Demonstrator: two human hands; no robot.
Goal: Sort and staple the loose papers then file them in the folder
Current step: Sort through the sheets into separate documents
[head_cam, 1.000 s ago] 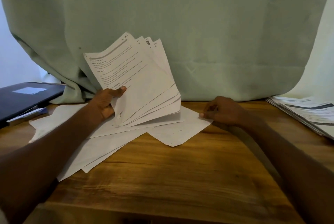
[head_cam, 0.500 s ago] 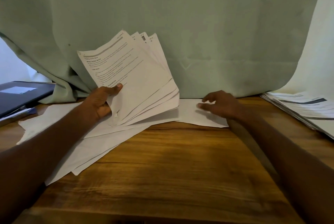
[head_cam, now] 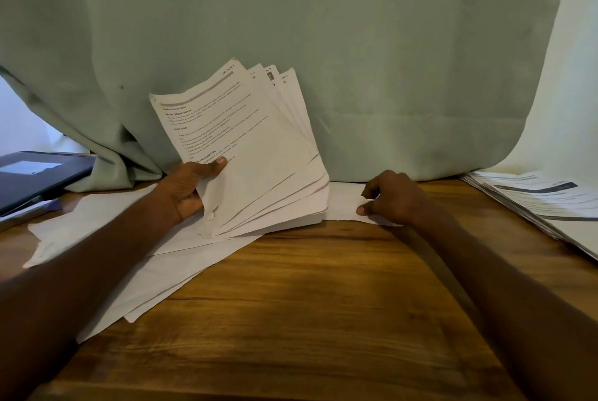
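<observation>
Papers: a fanned sheaf (head_cam: 255, 154) stands tilted at centre frame, gripped near its lower left corner by the left hand (head_cam: 187, 193), thumb across the printed top page and the other fingers hidden behind. Its lower edge rests on or just above the blank sheets (head_cam: 106, 239) spread over the table (head_cam: 307, 319) at left and centre. One second ago the right hand (head_cam: 393, 196) lay with curled fingers on the corner of a single sheet that pointed toward the viewer; half a second ago the fingers were spread on it; now that sheet (head_cam: 343, 203) lies squared along the far edge of the table, just right of the sheaf, with the right thumb and curled forefinger at its right end. Whether they already pinch the edge or merely press it cannot be told at this resolution. The sheaf has kept its fan and grip throughout. Reading: sorting is under way, and this sheet is probably next to be lifted and checked against the sheaf. Stapling and filing remain undone. A dark folder (head_cam: 35, 177) lies closed at left mid-frame; a printed stack (head_cam: 543, 203) lies at the right edge.
</observation>
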